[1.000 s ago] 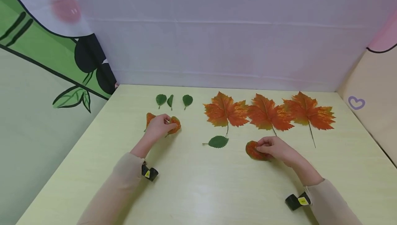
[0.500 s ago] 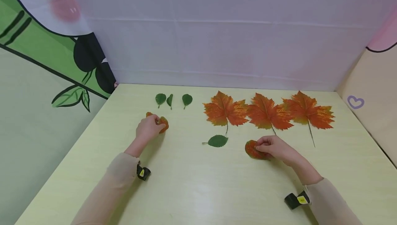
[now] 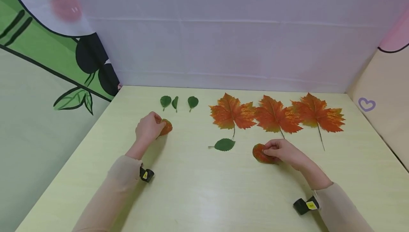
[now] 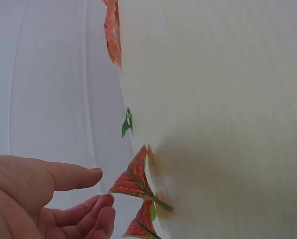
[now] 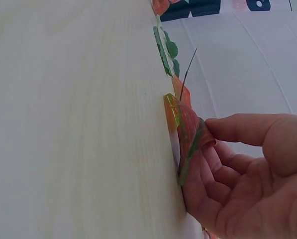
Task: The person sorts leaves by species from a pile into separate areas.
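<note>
My left hand (image 3: 149, 128) is at the table's left, beside a small orange-red leaf (image 3: 166, 127) with a green stem. In the left wrist view, a gap shows between thumb and fingers, and the leaf (image 4: 134, 178) stands at the fingertips, not pinched. A second orange leaf (image 4: 142, 224) lies close by; in the head view my hand hides it. My right hand (image 3: 284, 154) pinches a rounded orange-red leaf (image 3: 261, 154) near the table's middle right. The right wrist view has the thumb on that leaf (image 5: 192, 124) and the fingers behind it.
Three orange maple leaves (image 3: 232, 113) with long stems lie in a row at the back right. A green leaf (image 3: 224, 145) is in front of the leftmost one. Three small green leaves (image 3: 193, 102) lie at the back left. A pale curtain (image 3: 223, 47) hangs behind the table.
My left hand has moved left, bringing its orange leaf closer to the second one, and its fingers have come apart from the leaf. The right hand has stayed in place.
</note>
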`<control>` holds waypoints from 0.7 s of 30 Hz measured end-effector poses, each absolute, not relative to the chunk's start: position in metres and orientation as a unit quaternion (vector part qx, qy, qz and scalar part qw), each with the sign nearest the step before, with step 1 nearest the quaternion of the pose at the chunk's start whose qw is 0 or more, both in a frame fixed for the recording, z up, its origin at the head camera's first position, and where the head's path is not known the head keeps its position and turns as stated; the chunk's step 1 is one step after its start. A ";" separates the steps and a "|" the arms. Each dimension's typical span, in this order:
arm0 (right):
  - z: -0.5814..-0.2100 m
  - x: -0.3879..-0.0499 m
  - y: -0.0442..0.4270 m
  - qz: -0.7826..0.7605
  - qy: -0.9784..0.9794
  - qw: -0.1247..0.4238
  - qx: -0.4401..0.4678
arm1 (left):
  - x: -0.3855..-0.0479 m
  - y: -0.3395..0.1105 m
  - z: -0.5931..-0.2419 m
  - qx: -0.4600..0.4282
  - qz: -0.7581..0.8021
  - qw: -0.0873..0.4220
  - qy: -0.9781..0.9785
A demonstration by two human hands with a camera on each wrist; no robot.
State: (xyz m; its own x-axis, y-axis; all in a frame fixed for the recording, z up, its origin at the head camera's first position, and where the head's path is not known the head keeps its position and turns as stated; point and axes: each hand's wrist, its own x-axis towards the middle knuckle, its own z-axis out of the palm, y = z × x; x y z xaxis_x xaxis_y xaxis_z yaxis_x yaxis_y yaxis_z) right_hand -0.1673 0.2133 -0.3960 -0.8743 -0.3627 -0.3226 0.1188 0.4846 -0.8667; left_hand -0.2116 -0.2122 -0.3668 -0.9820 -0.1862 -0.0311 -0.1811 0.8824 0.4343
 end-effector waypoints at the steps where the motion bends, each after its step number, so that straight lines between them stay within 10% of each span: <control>1: -0.396 -0.167 0.213 -0.502 0.828 0.239 -0.074 | -0.211 -0.210 -0.365 0.093 -0.223 0.010 -0.970; 21: -0.396 -0.167 0.214 -0.502 0.827 0.242 -0.071 | -0.198 -0.079 -0.372 -0.120 -0.297 -0.094 -0.943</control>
